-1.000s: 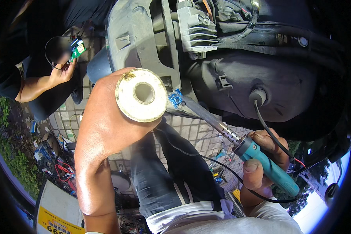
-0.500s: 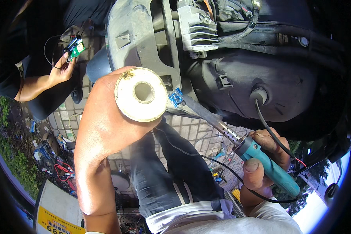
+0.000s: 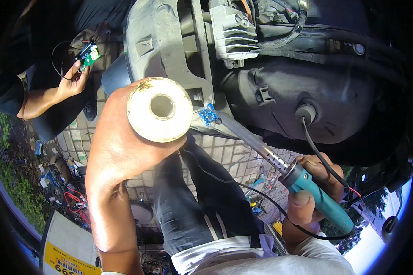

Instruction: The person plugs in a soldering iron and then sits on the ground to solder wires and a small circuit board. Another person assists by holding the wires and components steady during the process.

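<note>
My left hand (image 3: 128, 137) is closed round a cream-coloured spool (image 3: 140, 123), a solder reel by its look; the fingers are hidden behind it. Just right of the spool is a small blue circuit board (image 3: 208, 115); what supports it is hidden. My right hand (image 3: 314, 192) grips a soldering iron (image 3: 323, 204) by its teal handle. Its grey barrel slants up and left, and its end lies right beside the board. Whether the two touch, I cannot tell. A black cord (image 3: 280, 205) runs from the handle end across my legs.
Beyond my hands is a dark vehicle body with a finned metal block (image 3: 234, 39) and a plugged-in cable (image 3: 309, 142). At upper left another person's hand (image 3: 73, 82) holds a green circuit board (image 3: 89, 56). Parts and red wires (image 3: 76, 199) litter the paving.
The spool in my left hand has shifted slightly left. The soldering iron has moved a little right and down. The other person's hand looks unchanged.
</note>
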{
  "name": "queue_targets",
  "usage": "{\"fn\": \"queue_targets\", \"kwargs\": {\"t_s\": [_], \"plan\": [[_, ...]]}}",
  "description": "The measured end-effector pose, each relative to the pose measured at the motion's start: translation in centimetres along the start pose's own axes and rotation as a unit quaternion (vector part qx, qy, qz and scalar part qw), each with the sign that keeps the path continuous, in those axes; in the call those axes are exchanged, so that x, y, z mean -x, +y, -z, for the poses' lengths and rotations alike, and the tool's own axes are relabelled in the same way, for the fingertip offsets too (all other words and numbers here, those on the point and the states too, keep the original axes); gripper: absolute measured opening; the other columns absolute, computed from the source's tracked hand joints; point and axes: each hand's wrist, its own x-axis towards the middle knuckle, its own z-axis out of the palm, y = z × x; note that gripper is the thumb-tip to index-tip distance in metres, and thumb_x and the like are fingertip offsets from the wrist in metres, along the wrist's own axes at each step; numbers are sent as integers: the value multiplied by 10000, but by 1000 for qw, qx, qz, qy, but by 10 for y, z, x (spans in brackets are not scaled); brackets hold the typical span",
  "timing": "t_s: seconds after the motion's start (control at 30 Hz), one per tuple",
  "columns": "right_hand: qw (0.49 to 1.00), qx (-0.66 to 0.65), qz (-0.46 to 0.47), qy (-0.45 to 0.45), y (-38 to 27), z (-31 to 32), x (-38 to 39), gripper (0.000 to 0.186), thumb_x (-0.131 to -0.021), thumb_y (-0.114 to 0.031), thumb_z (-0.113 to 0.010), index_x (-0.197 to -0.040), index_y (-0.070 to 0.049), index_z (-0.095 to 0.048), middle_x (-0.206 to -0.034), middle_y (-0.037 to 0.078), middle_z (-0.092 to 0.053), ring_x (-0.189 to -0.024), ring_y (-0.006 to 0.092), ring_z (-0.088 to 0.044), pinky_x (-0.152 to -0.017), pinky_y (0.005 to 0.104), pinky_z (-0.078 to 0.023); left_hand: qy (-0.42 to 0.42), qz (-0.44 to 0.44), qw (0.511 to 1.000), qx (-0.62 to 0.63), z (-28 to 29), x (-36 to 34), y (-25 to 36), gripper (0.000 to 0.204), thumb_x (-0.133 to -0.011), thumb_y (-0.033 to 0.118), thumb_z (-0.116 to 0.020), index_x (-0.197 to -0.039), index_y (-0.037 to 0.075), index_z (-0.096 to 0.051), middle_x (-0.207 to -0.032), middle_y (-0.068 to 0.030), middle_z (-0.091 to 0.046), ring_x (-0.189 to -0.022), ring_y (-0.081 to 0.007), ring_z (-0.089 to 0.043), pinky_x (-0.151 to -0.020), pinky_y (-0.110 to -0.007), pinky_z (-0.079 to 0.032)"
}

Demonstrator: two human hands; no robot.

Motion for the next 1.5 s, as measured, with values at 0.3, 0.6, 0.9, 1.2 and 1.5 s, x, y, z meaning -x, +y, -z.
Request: {"fn": "queue_targets", "kwargs": {"t_s": [0.3,0.6,0.9,1.2,1.5], "plan": [[999,31,-29,17,-21,-1,3,508,-708,-116,-763,-1126,43,-520,-831,159,-575,-662,147,-566,-568,264,-435,-10,-3,999,31,5,-5,-12,363,-523,101,-759,-845,6,-622,-779,-108,-639,-703,-217,-626,-681,-301,-492],[992,-86,-77,59,-27,-17,0,382,-726,-38,-721,-1036,95,-543,-876,182,-607,-773,177,-613,-728,254,-495,27,-51,997,-44,4,-3,-5,365,-525,128,-764,-840,9,-624,-773,-125,-637,-688,-277,-618,-669,-317,-495],[992,-79,-47,-82,-19,-1,-9,551,-731,-16,-728,-1196,32,-437,-793,155,-639,-582,126,-607,-516,237,-466,-26,-25,993,-113,9,-1,4,525,-518,16,-743,-1018,-14,-585,-885,-76,-661,-828,-166,-627,-817,-295,-464],[998,-30,-31,-49,-20,-9,-9,520,-729,-7,-726,-1168,38,-451,-784,154,-638,-587,118,-605,-516,234,-464,-43,1,997,-61,10,-4,1,470,-539,0,-726,-988,-18,-589,-871,-77,-664,-808,-154,-630,-790,-288,-479],[995,-77,-35,-56,-16,-9,-10,525,-728,-2,-724,-1172,35,-446,-766,148,-634,-569,116,-600,-499,224,-458,-24,-24,996,-87,10,-4,0,481,-535,6,-732,-993,-19,-588,-847,-71,-667,-801,-149,-629,-788,-288,-481]]}}
